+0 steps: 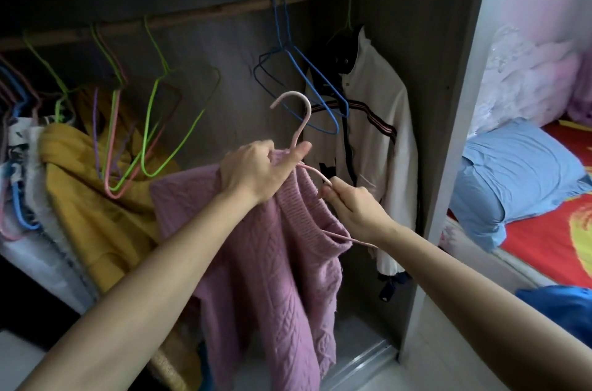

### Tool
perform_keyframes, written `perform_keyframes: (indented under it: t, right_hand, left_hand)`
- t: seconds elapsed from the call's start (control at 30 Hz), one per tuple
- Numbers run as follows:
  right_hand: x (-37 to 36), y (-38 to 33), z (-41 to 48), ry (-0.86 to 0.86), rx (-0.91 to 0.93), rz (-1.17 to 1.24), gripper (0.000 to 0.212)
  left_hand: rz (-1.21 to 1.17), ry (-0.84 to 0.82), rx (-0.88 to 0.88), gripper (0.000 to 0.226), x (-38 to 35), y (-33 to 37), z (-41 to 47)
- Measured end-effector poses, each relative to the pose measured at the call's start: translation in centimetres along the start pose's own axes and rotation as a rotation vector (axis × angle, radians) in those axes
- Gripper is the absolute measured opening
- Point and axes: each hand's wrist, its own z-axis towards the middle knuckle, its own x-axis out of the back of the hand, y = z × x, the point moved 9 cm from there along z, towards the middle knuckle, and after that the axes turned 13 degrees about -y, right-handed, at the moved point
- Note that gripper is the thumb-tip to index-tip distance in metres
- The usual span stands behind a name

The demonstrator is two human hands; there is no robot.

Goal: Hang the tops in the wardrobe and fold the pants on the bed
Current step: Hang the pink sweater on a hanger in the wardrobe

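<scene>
Dark wardrobe fills most of the frame, its wooden rail crossing the top. At left it holds a mustard garment and bare green wire hangers; blue hangers hang mid-rail. At centre the left hand grips the pink hanger at its neck together with the collar of the mauve knit sweater, which drapes below. The right hand pinches the hanger's arm. A white blouse hangs behind; a bed with a blue pillow lies far right.

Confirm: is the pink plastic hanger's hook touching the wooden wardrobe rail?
Apart. Head view: the hook of the pink plastic hanger sits well below the wooden wardrobe rail, dark back panel visible between them.
</scene>
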Motion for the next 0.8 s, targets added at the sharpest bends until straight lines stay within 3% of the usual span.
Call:
perform_keyframes:
  t: [0.13, 0.27, 0.33, 0.43, 0.57, 0.6, 0.67, 0.8]
  right_hand:
    - [0.4, -0.9, 0.1, 0.078, 0.062, -0.079, 0.032]
    - [1.6, -2.5, -2.3, 0.48, 0.166, -0.445, 0.029]
    - [1.0, -2.6, -3.3, 0.523, 0.265, -0.482, 0.031]
    - [-1.9, -1.5, -2.9, 0.234, 0.335, -0.463, 0.037]
    - [-5.1, 1.3, -1.4, -0.087, 0.146, -0.477, 0.068]
    - [-5.3, 1.2, -1.2, -0.102, 0.151, -0.464, 0.062]
    - [-5.1, -0.1, -1.2, -0.059, 0.24, -0.463, 0.029]
    - [-5.7, -1.7, -2.5, -0.108, 0.364, -0.441, 0.025]
  left_hand:
    - [0.053, 0.03, 0.124, 0.072, 0.3, -0.8, 0.6]
    - [0.01, 0.029, 0.216, 0.058, -0.7, -3.2, -0.1]
    - [-0.022, 0.063, 0.241, 0.059, -0.6, -4.5, -0.4]
    - [-0.081, 0.136, 0.233, 0.056, 0.7, -4.8, -0.3]
    - [-0.146, 0.209, 0.181, 0.052, 2.7, -3.1, 0.5]
    - [-0.161, 0.216, 0.179, 0.051, 3.1, -2.9, 0.7]
    - [-0.189, 0.215, 0.183, 0.05, 3.5, -2.8, 1.1]
    - [-0.206, 0.207, 0.201, 0.051, 3.6, -4.2, 1.5]
